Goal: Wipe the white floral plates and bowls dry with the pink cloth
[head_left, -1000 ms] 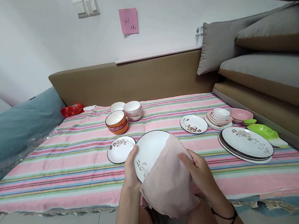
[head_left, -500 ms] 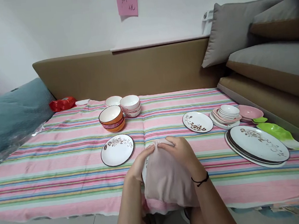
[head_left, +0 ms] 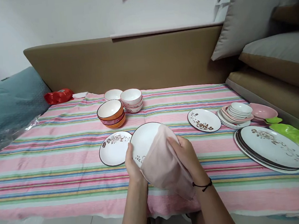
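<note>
A round white plate [head_left: 145, 138] with a dark rim and brown flower print is held up in front of me, tilted. My left hand [head_left: 133, 164] grips its left edge. On the plate's right side, my right hand [head_left: 184, 153] is closed over a pale pink cloth [head_left: 160, 165], pinching cloth and rim together. The cloth drapes over the plate's lower right part and hides much of the print. Just left of the held plate, a similar flowered plate [head_left: 115, 152] lies flat on the striped cloth.
Stacked orange bowls [head_left: 111, 112] and white bowls [head_left: 131, 98] stand at back left. To the right lie another flowered plate [head_left: 205, 122], small white dishes [head_left: 240, 108], a stack of oval plates [head_left: 272, 149] and a green leaf-shaped dish [head_left: 294, 135]. Cushions [head_left: 278, 53] border the right side.
The plate has come out from under the cloth, its upper left face now showing. My right hand moved from the top edge down to the right side. The view shifted slightly.
</note>
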`<state>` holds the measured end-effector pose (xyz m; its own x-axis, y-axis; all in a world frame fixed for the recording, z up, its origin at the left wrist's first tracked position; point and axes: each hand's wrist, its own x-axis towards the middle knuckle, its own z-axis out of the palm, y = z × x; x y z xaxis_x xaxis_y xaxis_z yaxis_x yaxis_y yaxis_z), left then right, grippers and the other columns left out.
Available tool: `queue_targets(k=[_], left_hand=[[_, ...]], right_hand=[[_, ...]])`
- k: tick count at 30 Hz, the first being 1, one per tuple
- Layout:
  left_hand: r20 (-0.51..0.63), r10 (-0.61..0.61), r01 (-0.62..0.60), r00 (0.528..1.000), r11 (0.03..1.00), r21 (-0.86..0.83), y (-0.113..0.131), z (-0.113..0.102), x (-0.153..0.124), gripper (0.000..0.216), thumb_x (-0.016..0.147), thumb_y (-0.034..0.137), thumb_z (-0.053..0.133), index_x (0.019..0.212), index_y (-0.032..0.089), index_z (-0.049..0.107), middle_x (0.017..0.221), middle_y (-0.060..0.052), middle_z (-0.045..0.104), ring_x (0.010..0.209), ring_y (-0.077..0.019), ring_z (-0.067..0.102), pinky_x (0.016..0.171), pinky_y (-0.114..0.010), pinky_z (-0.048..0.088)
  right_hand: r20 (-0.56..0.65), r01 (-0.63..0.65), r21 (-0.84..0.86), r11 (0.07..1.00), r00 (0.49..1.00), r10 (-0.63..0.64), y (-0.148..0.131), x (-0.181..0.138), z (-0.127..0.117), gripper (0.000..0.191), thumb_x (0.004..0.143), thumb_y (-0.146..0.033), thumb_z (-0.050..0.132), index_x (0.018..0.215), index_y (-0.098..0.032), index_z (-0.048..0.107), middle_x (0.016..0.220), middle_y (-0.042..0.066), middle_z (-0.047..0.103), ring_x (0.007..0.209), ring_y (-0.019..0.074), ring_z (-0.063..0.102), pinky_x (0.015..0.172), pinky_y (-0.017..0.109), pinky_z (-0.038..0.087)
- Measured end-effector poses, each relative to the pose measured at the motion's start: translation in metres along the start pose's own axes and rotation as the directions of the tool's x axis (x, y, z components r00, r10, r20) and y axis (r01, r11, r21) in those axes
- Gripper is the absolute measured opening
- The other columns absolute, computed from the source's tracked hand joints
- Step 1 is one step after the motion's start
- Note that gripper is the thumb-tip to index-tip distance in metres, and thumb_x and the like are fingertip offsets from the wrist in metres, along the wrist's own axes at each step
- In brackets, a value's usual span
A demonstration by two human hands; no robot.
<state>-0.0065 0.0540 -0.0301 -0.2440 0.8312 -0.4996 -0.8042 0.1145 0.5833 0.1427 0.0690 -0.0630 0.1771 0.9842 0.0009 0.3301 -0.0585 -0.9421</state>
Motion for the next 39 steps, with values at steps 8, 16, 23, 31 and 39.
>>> queue_targets(k=[8, 16, 23, 31, 39], left_hand=[[0.096, -0.191, 0.172, 0.977, 0.969, 0.176, 0.020, -0.008, 0.012, 0.042, 0.088, 0.034, 0.056, 0.121, 0.009, 0.064, 0.090, -0.013, 0.075, 0.086, -0.0283, 0.072, 0.079, -0.035, 0.058], [0.242, -0.580, 0.350, 0.778, 0.720, 0.600, 0.026, -0.019, 0.007, 0.039, 0.080, 0.035, 0.070, 0.109, 0.008, 0.071, 0.097, -0.016, 0.074, 0.087, -0.0297, 0.071, 0.076, -0.034, 0.055], [0.178, -0.391, 0.289, 0.903, 0.858, 0.424, 0.014, -0.018, 0.007, 0.028, 0.080, 0.032, 0.068, 0.095, 0.009, 0.073, 0.081, -0.012, 0.075, 0.066, -0.0233, 0.070, 0.061, -0.029, 0.055], [0.076, 0.003, 0.008, 0.997, 0.988, -0.153, 0.001, -0.004, 0.019, 0.043, 0.091, 0.042, 0.053, 0.122, 0.015, 0.064, 0.098, -0.008, 0.075, 0.095, -0.0245, 0.071, 0.095, -0.034, 0.052], [0.124, -0.166, 0.146, 0.978, 0.977, 0.154, 0.020, -0.016, 0.023, 0.039, 0.089, 0.034, 0.055, 0.117, 0.010, 0.066, 0.093, -0.014, 0.075, 0.089, -0.0275, 0.072, 0.081, -0.035, 0.058]], right_hand=[[0.033, 0.120, -0.101, 0.988, 0.993, -0.117, 0.005, 0.003, -0.006, 0.045, 0.083, -0.054, 0.054, 0.062, -0.023, 0.028, 0.058, -0.006, 0.029, 0.057, 0.0110, 0.030, 0.052, 0.024, 0.024], [0.222, 0.394, -0.220, 0.893, 0.911, -0.347, 0.000, -0.004, -0.007, 0.051, 0.086, -0.051, 0.058, 0.059, -0.021, 0.027, 0.054, -0.007, 0.027, 0.054, 0.0099, 0.026, 0.054, 0.026, 0.020], [0.061, 0.276, -0.198, 0.940, 0.961, -0.270, 0.000, -0.001, 0.000, 0.044, 0.088, -0.049, 0.053, 0.065, -0.022, 0.028, 0.056, -0.007, 0.027, 0.055, 0.0112, 0.028, 0.054, 0.026, 0.021], [-0.065, 0.046, -0.029, 0.998, 0.997, -0.048, 0.003, -0.005, 0.012, 0.039, 0.088, -0.053, 0.049, 0.067, -0.023, 0.034, 0.062, -0.005, 0.040, 0.061, 0.0139, 0.040, 0.058, 0.026, 0.030], [-0.069, 0.086, -0.111, 0.990, 0.993, -0.094, 0.005, -0.007, 0.004, 0.044, 0.087, -0.051, 0.049, 0.062, -0.023, 0.028, 0.056, -0.006, 0.029, 0.055, 0.0116, 0.032, 0.053, 0.026, 0.024]])
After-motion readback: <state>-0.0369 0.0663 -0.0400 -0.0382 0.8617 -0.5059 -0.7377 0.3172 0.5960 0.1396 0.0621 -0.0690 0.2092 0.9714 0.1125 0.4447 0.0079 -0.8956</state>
